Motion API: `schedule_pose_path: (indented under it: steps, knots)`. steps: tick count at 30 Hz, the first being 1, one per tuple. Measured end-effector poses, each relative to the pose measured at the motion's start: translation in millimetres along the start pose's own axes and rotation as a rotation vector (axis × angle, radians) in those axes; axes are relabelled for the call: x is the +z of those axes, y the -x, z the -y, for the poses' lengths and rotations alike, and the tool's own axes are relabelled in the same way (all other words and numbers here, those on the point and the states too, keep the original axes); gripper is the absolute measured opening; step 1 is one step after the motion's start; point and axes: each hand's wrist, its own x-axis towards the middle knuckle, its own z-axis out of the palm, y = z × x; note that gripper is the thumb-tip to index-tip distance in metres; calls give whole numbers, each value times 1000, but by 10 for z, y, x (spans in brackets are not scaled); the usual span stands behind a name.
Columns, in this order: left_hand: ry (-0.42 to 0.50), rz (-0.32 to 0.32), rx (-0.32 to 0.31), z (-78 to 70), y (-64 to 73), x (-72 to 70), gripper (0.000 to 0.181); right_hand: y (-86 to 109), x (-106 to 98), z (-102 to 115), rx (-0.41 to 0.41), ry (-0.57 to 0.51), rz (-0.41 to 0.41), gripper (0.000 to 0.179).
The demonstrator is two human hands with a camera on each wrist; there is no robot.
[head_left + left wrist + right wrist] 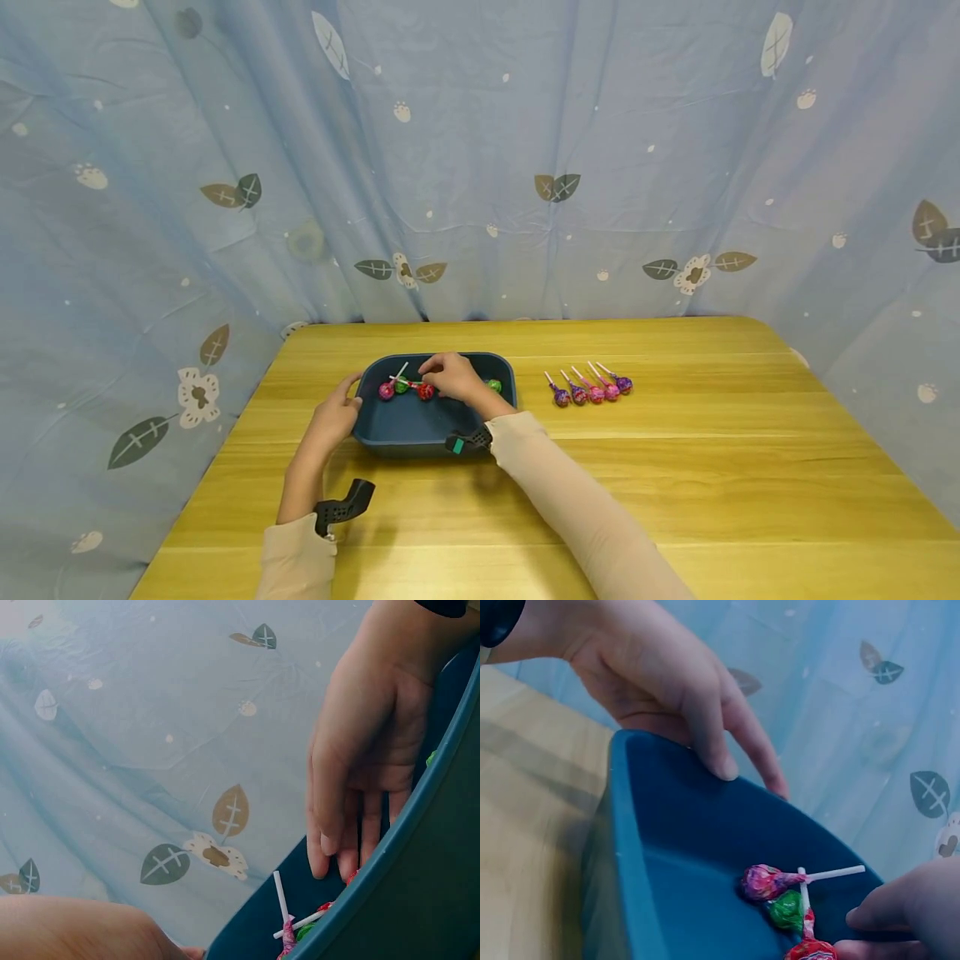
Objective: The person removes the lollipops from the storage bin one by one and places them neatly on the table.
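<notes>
A dark blue plastic bin (420, 423) stands on the table, with several wrapped lollipops inside. At its left wall, my left hand (335, 417) grips the rim, thumb over the inner side and fingers outside. Over the bin's far part, my right hand (459, 379) reaches down with fairly straight fingers, holding nothing that shows. Its fingertips are beside a red lollipop (811, 949). Next to that lie a green lollipop (786, 910) and a pink-purple lollipop (763, 883), their white sticks crossing. Another green lollipop (493, 385) shows at the bin's right, partly behind the right wrist.
Right of the bin, several purple and pink lollipops (596, 393) lie in a slanting row on the wooden table (675, 467), sticks pointing away. A blue patterned curtain (480, 167) hangs behind the table's far edge and along its sides.
</notes>
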Motion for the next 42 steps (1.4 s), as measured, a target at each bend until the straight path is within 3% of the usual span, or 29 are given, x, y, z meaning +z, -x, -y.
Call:
schedule_pose_path:
  steps: [6,13,21,29,42]
  knots:
    - [5,7,0,-3,-7,-1,50,-18,81,-41,-14,112,6,15]
    - [4,5,2,-2,-10,7,50,-50,83,-113,6,6,21,12]
    - [10,7,8,3,-11,5,50,-60,91,-102,36,11,8,14]
    - [4,6,0,-9,-8,0,49,10,38,-25,63,-122,24,19]
    - [-6,3,9,-3,-2,-9,49,190,-272,23,78,-333,71,25]
